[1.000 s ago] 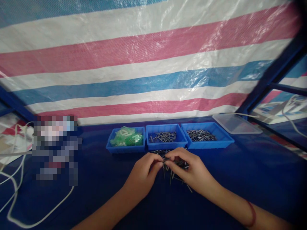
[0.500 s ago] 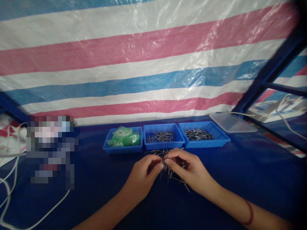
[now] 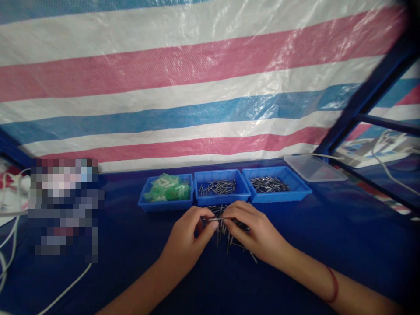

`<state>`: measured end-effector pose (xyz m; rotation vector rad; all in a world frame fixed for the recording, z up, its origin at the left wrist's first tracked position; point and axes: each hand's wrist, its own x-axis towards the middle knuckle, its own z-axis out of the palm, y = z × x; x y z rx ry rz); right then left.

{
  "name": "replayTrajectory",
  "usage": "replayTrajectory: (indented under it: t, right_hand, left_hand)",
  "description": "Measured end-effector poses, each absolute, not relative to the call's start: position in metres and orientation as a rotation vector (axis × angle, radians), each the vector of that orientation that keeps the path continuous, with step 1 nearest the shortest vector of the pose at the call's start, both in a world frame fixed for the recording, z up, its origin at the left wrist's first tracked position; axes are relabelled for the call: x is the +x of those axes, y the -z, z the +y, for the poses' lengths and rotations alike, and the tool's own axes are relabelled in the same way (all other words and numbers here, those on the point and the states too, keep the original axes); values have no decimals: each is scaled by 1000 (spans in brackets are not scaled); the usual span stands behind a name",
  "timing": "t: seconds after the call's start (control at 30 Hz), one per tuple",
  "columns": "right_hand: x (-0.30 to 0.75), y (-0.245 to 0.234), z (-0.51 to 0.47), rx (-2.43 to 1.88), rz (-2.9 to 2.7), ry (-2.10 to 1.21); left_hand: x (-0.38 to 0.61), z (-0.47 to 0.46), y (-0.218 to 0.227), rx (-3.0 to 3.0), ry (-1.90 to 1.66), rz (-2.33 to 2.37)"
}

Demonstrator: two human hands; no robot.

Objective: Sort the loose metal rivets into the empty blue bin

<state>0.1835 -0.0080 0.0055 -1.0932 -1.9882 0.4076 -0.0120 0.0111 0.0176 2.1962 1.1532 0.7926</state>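
A thin metal pin lies level between my two hands, one end pinched by each. The fingers of my left hand are closed on its left end, thumb and forefinger together. On the other end, the thumb and fingers of my right hand are closed too. Below and behind the hands, a loose pile of similar metal pins is spread on the dark blue table surface. My right hand covers part of this pile.
Behind the pile stand three blue trays: the left tray holds green plastic packets, the middle tray and right tray hold metal pins. A clear lid lies at back right. White cables run along the left.
My hands have drawn slightly apart, the left one shifting left. The pin between them now shows along its length. The whole view has shifted a little.
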Motion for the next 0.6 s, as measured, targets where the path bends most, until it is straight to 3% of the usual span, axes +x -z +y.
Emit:
replayTrajectory:
  t: [0.17, 0.4, 0.6]
  right_hand:
    - [221, -19, 9, -1228, -1953, 34]
    - [296, -26, 32, -1790, -1794, 487]
    - [273, -25, 27, -1717, -1858, 451]
  left_hand:
    - [-19, 15, -11, 2444, -616, 1098]
    - [-16, 14, -5, 2657, -400, 1161]
    - [-15, 15, -6, 2666, -406, 1146]
